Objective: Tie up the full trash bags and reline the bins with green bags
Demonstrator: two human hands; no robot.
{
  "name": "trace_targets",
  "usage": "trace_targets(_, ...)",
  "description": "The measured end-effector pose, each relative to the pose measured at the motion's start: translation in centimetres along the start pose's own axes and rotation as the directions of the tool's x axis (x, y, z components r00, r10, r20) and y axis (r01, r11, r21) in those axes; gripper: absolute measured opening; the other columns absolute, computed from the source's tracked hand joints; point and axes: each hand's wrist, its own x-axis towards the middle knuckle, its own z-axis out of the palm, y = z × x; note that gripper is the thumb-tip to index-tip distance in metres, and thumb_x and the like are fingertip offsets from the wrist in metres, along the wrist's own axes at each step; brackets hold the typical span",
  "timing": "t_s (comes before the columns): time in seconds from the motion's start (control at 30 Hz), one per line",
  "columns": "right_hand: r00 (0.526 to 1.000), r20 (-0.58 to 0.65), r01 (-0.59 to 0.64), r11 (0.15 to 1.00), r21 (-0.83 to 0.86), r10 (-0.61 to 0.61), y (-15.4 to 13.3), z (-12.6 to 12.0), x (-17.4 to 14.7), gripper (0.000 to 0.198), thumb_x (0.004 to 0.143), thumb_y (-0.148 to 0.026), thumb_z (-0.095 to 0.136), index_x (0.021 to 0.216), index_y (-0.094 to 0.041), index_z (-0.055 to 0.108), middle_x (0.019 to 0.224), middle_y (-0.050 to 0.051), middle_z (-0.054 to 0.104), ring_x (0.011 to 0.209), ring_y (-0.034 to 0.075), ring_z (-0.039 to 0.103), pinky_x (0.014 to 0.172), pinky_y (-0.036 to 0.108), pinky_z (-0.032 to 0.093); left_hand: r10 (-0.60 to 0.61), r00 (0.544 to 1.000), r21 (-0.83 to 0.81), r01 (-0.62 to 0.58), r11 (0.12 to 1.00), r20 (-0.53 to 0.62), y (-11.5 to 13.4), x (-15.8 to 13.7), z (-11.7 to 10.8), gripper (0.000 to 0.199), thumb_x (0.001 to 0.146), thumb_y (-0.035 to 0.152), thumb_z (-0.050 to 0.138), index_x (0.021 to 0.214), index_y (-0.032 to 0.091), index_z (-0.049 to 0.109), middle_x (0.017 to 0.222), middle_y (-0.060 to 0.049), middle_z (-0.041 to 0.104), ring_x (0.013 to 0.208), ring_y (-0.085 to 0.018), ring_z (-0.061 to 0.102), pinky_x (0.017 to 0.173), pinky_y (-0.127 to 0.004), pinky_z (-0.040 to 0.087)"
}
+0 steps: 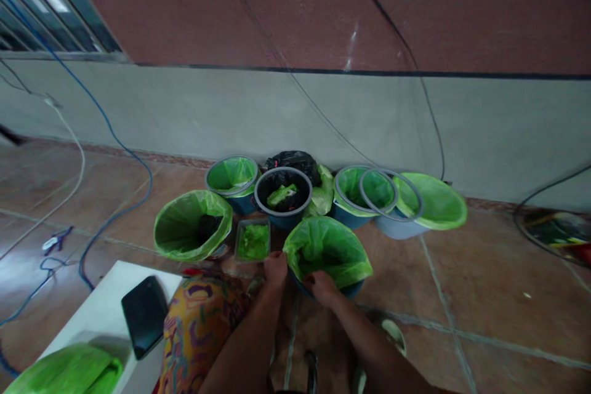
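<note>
Straight ahead on the floor stands a dark blue bin lined with a green plastic bag, whose edge folds out over the rim. My left hand is closed at the left side of this bag's edge. With fingers bent, my right hand pinches the near edge of the same bag. Just left of my left hand is a clear plastic box with green plastic pieces in it.
More lined bins stand along the wall, one with a loose grey ring over its edge. A black bag lies behind them. A white table at left holds a dark tablet. A blue cable crosses the floor.
</note>
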Motion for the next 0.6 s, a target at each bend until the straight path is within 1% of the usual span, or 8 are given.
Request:
trace_targets(0.07,1.0,-0.013,-0.023,1.0,0.002,0.023,-0.4,0.1,-0.1,0.022,0.084,-0.02,0.052,0.09,-0.015,0.072,0.092,0.009,0.074,0.085,0.018,0.067,0.07,0.024,0.043,-0.004,1.0,0.011,0.003,1.0,0.017,0.0,0.0,0.0,0.021,0.074,0.022,0.058,0.081,0.013,0.076,0.076,-0.01,0.073,0.073,-0.02,0.068,0.058,-0.023,0.044)
trace_targets(0.17,0.997,-0.072,-0.027,0.999,-0.036,0.025,-1.2,-0.8,-1.2,0.026,0.089,-0.019,0.044,0.091,-0.014,0.069,0.093,0.011,0.072,0.088,0.019,0.065,0.075,0.026,0.041,-0.014,0.999,0.014,0.014,1.0,0.03,0.1,-0.2,-0.2,0.02,0.075,0.021,0.057,0.08,0.013,0.075,0.076,-0.01,0.073,0.073,-0.019,0.068,0.059,-0.023,0.044)
trace_targets(0.27,0.983,-0.162,0.052,0.978,-0.203,-0.086,-2.2,-1.5,-3.2,0.026,0.092,-0.021,0.041,0.093,-0.017,0.066,0.089,0.008,0.071,0.088,0.02,0.062,0.079,0.028,0.039,-0.018,0.999,-0.002,0.018,1.0,0.042,0.2,-0.4,-0.4,0.02,0.075,0.02,0.057,0.079,0.013,0.075,0.075,-0.01,0.073,0.074,-0.02,0.068,0.06,-0.024,0.045)
trace_targets(0.33,0.97,-0.16,0.119,0.927,-0.355,-0.185,-2.6,-1.3,-4.5,0.023,0.092,-0.02,0.043,0.092,-0.019,0.065,0.087,0.007,0.069,0.087,0.02,0.061,0.079,0.03,0.038,-0.018,0.999,-0.02,0.019,1.0,0.051,0.1,-0.6,-0.4,0.02,0.075,0.02,0.056,0.078,0.013,0.074,0.075,-0.01,0.072,0.075,-0.02,0.068,0.06,-0.024,0.045)
trace_targets(0.4,0.966,-0.113,0.156,0.873,-0.461,-0.232,-2.6,-0.3,-5.6,0.021,0.089,-0.016,0.046,0.092,-0.02,0.066,0.09,0.008,0.068,0.087,0.021,0.06,0.078,0.031,0.039,-0.019,0.998,-0.04,0.022,0.999,0.062,0.0,-0.7,-0.3,0.019,0.075,0.02,0.056,0.076,0.013,0.073,0.074,-0.009,0.072,0.074,-0.02,0.068,0.059,-0.024,0.045)
trace_targets(0.47,0.962,-0.106,0.166,0.845,-0.508,-0.252,-2.3,1.2,-6.4,0.023,0.086,-0.012,0.047,0.096,-0.02,0.067,0.094,0.009,0.067,0.088,0.022,0.059,0.078,0.033,0.04,-0.021,0.997,-0.059,0.026,0.998,0.075,-0.2,-0.7,-0.2,0.017,0.074,0.022,0.058,0.074,0.013,0.072,0.072,-0.009,0.071,0.073,-0.02,0.067,0.059,-0.024,0.046)
trace_targets(0.53,0.952,-0.157,0.152,0.849,-0.506,-0.264,-1.9,2.8,-7.2,0.028,0.085,-0.011,0.047,0.102,-0.021,0.067,0.097,0.009,0.066,0.089,0.024,0.057,0.08,0.036,0.04,-0.023,0.996,-0.078,0.03,0.997,0.089,-0.4,-0.8,-0.1,0.016,0.074,0.023,0.059,0.073,0.014,0.071,0.072,-0.008,0.071,0.073,-0.019,0.067,0.059,-0.024,0.046)
trace_targets(0.6,0.933,-0.226,0.145,0.867,-0.477,-0.281,-1.5,4.1,-8.2,0.032,0.085,-0.01,0.046,0.106,-0.022,0.066,0.103,0.009,0.065,0.093,0.024,0.056,0.086,0.04,0.04,-0.028,0.995,-0.091,0.036,0.995,0.098,-0.6,-0.8,0.0,0.017,0.075,0.025,0.058,0.072,0.014,0.07,0.072,-0.008,0.071,0.073,-0.019,0.067,0.061,-0.024,0.047)
